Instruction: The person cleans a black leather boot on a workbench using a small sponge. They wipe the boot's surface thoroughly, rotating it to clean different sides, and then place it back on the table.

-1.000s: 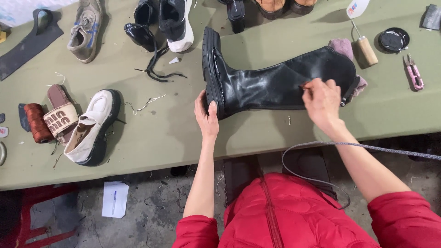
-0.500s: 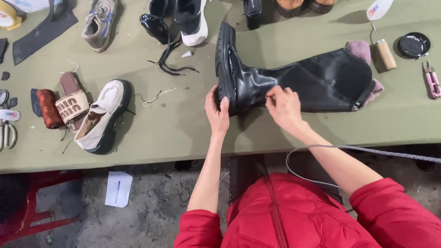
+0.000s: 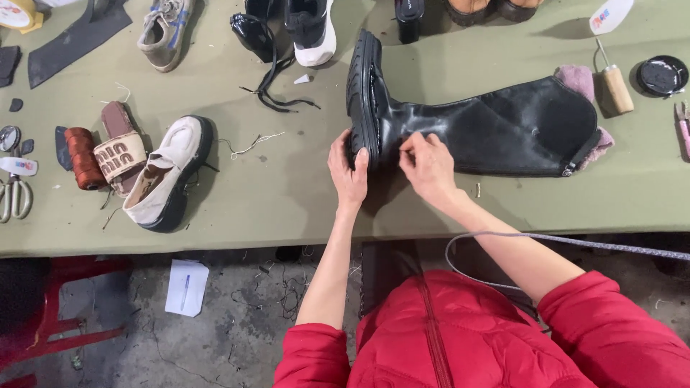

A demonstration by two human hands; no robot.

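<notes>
A tall black leather boot (image 3: 503, 126) lies on its side on the olive-green table (image 3: 287, 201), its sole to the left and its opening to the right. My left hand (image 3: 348, 169) grips the heel end of the sole, thumb on the near side. At the ankle, my right hand (image 3: 429, 167) has its fingertips pinched together against the leather. Whatever is between those fingertips is too small to make out.
A cream loafer (image 3: 169, 172), a strapped sandal (image 3: 118, 154), a brown thread spool (image 3: 83, 158) and scissors (image 3: 14, 197) lie left. Several shoes line the far edge. A wooden-handled awl (image 3: 614, 82), a black tin (image 3: 661, 75) and a pink cloth (image 3: 578, 79) lie right. A grey cord (image 3: 546, 241) crosses my lap.
My right hand has slid left along the boot shaft, from the opening to the ankle. My left hand has stayed on the heel. The view has shifted a little.
</notes>
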